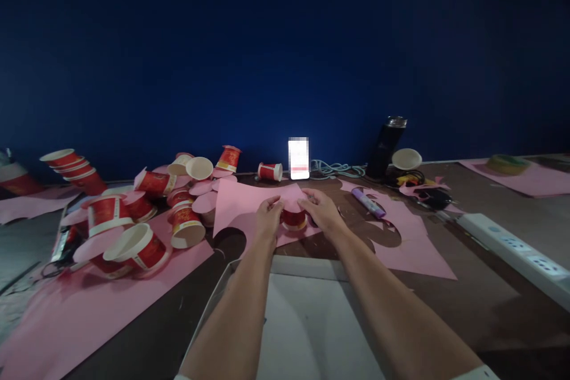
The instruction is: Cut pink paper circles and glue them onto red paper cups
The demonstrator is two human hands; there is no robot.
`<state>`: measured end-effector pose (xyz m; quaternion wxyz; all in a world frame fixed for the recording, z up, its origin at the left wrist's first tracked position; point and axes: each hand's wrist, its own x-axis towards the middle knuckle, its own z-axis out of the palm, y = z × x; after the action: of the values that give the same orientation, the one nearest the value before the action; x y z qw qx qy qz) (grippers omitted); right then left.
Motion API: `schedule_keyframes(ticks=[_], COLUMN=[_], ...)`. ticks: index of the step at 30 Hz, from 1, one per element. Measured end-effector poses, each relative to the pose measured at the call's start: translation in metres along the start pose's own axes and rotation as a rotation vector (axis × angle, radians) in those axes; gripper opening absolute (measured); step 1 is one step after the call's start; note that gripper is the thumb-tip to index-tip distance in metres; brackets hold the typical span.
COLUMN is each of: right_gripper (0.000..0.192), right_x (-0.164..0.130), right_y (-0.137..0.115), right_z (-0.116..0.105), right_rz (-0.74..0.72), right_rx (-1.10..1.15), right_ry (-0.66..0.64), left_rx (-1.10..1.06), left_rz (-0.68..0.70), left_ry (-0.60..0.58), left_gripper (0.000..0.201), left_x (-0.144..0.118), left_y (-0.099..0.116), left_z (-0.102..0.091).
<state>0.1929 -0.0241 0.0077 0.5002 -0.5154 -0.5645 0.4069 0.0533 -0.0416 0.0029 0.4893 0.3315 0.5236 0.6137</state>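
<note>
My left hand (268, 218) and right hand (321, 212) are both curled around one red paper cup (294, 219) in the middle of the dark table (445, 303), fingers partly closed on its sides and on the pink paper disc (291, 205) lying over its mouth. The cup sits low between my palms, resting on or just above a pink paper sheet (243, 202); I can't tell which.

I judge the cup very light and thin-walled, so it should dent under a hard squeeze; the stiffer rim and base look like the safer places to grip. The disc is floppy paper, likely to crease or slide, best pinned at its edge against the rim.

To my left lies a heap of similar cups (133, 225), several capped in pink. Beyond my hands stands a lit phone (298, 158); to the right lie a purple glue stick (369, 202) and a dark flask (385, 146).
</note>
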Motion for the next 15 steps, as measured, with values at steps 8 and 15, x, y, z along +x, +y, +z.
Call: schedule_keyframes(ticks=[8, 15], right_gripper=[0.050, 0.050], right_x=[-0.0009, 0.0016], right_y=[-0.0018, 0.0039], right_z=[0.0014, 0.0010], right_rz=[0.054, 0.022], right_rx=[0.046, 0.022], right_ry=[0.044, 0.039], left_rx=[-0.088, -0.130], left_rz=[-0.053, -0.079], left_ry=[-0.040, -0.035], left_gripper=[0.029, 0.024], left_x=[-0.0005, 0.0003], left_y=[-0.0008, -0.0012], left_z=[0.0001, 0.0011])
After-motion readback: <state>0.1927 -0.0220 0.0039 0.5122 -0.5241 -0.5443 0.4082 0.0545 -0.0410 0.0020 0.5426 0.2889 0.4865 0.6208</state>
